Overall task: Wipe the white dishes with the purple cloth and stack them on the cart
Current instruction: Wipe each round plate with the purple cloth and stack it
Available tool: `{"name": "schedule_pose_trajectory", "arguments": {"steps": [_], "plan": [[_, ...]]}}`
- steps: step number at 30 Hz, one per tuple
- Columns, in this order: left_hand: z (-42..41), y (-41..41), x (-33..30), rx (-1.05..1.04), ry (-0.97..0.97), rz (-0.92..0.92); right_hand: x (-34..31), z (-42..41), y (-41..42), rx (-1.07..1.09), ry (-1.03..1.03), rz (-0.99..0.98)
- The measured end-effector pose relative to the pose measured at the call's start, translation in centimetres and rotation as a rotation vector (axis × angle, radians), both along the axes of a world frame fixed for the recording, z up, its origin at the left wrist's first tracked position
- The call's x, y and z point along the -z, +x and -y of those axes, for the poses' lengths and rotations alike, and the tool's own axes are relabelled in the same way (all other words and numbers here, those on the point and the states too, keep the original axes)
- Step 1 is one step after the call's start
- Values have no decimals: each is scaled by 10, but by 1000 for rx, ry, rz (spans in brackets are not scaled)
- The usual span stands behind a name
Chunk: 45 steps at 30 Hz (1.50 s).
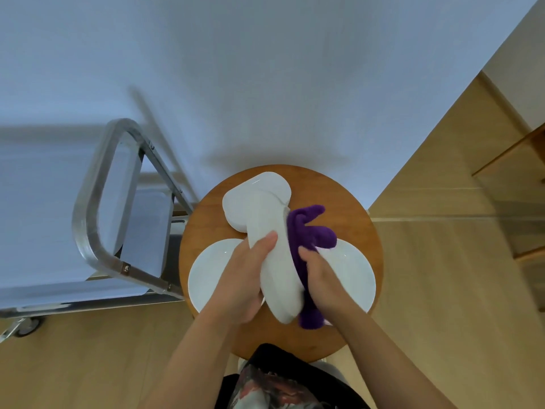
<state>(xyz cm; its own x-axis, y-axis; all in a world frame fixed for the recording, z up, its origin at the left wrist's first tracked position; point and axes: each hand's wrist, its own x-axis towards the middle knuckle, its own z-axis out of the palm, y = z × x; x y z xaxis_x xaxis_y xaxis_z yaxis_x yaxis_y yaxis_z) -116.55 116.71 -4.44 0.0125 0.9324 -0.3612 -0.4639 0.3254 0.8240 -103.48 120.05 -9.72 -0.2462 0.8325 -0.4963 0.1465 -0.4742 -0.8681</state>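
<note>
Wiping a white dish at frame centre.
My left hand [244, 278] grips the dish [274, 249] (tilted on edge) above the round desk [354, 231]; my right hand [321, 278] clutches the purple cloth [306, 231] against it.

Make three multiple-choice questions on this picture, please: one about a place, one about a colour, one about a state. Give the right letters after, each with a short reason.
1. Where is the cart?
A. left of the round wooden table
B. right of it
C. on top of it

2. What colour is the cloth?
A. green
B. purple
C. yellow

3. How is the dish being wiped?
A. flat on the table
B. stacked on the cart
C. lifted edge-on in a hand

Key: 1 A, the cart stands left of the table. 2 B, the cloth in the right hand is purple. 3 C, the left hand grips the dish above the table.
</note>
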Motion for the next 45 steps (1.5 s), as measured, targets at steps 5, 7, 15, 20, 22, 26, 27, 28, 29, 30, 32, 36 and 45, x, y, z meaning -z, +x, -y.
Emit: {"name": "schedule_pose_trajectory", "arguments": {"steps": [5,7,15,20,22,26,27,28,29,30,32,36,45], "plan": [[-4,-7,20,-72,-95,-26,4,23,0,-66,-55,-174],[-3,-13,27,-132,-188,-68,-1,27,5,-89,-42,-163],[11,-15,43,204,-32,-620,-11,1,-8,205,-295,-209],[7,-11,62,648,165,-1292,-8,-11,-25,115,-177,-25],[5,-17,69,760,169,-1427,2,-10,-25,142,-159,44],[10,-43,83,532,48,-1222,21,-9,-24,208,-204,116],[12,-54,87,335,15,-1215,27,-9,-23,228,-227,117],[14,-67,93,135,-52,-1256,33,-9,-21,235,-243,118],[16,-80,100,-15,-159,-1297,39,-9,-19,231,-252,115],[18,-94,108,-79,-301,-1275,44,-8,-19,219,-256,114],[21,-116,124,-98,-529,-938,56,-8,-21,197,-257,131],[29,-133,153,-198,-648,-378,76,-13,-28,167,-219,280],[30,-132,187,-327,-674,-365,107,-13,-44,144,73,642]]}}
